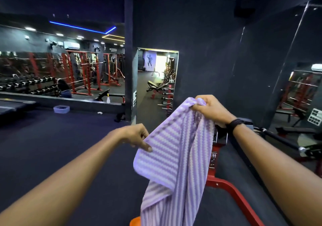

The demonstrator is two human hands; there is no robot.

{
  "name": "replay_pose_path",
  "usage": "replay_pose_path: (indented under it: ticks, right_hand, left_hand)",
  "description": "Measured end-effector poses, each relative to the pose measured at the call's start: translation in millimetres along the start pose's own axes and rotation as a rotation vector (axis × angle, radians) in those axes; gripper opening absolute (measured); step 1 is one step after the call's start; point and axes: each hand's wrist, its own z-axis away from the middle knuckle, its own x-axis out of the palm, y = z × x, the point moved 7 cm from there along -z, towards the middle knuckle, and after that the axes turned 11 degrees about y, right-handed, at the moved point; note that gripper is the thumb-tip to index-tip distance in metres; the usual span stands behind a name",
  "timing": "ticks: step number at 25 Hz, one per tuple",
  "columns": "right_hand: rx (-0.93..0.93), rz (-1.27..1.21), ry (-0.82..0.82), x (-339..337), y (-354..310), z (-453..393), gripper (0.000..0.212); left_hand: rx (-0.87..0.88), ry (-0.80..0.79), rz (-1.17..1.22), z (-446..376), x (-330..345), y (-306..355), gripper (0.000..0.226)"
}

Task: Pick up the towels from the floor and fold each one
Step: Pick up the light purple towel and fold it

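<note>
Far left: a wall mirror [61, 69] reflecting red racks and rows of dumbbells. Below it, on the dark floor [52, 147], a pale blue tub [61, 109] close to the mirror base, and a spray bottle [108, 98] further right. Next, a dark pillar [129, 51], then a doorway [156, 79] opening onto benches and a bright room.

In the foreground, left hand [134, 136] stretched forward, thumb and forefinger pinching the upper left edge of the purple-and-white striped towel [174, 164], remaining fingers curled loosely behind. Towel held up in the air, well off the floor, spread partly between both hands, left portion doubled over in a flap, the rest hanging in loose vertical folds down past the bottom edge of the view. Just below the hanging cloth, a bit of something orange [135, 221], too cut off to identify.

Right hand [210, 108] higher than the left, fingers curled tight round a bunched top corner of the towel. Black wristband [234, 124] on that wrist. Behind and beneath the right forearm, a red-framed machine [231, 191]. Far right, another mirror panel [305, 86] showing more red racks.
</note>
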Motion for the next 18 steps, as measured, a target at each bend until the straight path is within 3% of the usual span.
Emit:
replay_pose_path:
  ticks: [2,4,5,7,10,14,18]
  right_hand:
    - [0.085,0.053,0.177,-16.4,14.6,-5.5,0.044]
    - [0.162,0.150,0.300,-27.6,28.6,-8.4,0.039]
    - [0.192,0.177,0.341,-30.2,34.1,-9.3,0.036]
    - [0.245,0.172,0.379,-27.6,37.7,-9.2,0.028]
    - [0.262,0.087,0.310,1.3,29.9,-5.6,0.029]
    - [0.158,0.006,0.116,43.2,8.5,1.7,0.016]
    - [0.278,-0.013,0.109,41.3,16.1,6.2,0.020]
  left_hand:
    - [-0.006,0.059,0.216,2.4,-1.7,-18.6,0.025]
    - [-0.052,0.194,0.646,0.8,-11.3,-20.2,0.055]
    - [-0.078,0.290,0.811,-1.6,-16.5,-15.9,0.057]
    - [-0.167,0.487,1.031,-8.7,-23.7,-0.4,0.037]
    - [-0.233,0.506,1.302,-22.5,-16.6,38.8,0.018]
    - [-0.278,0.470,1.458,-35.4,4.1,70.1,0.011]
    - [-0.276,0.682,1.350,-35.7,7.6,61.9,0.009]
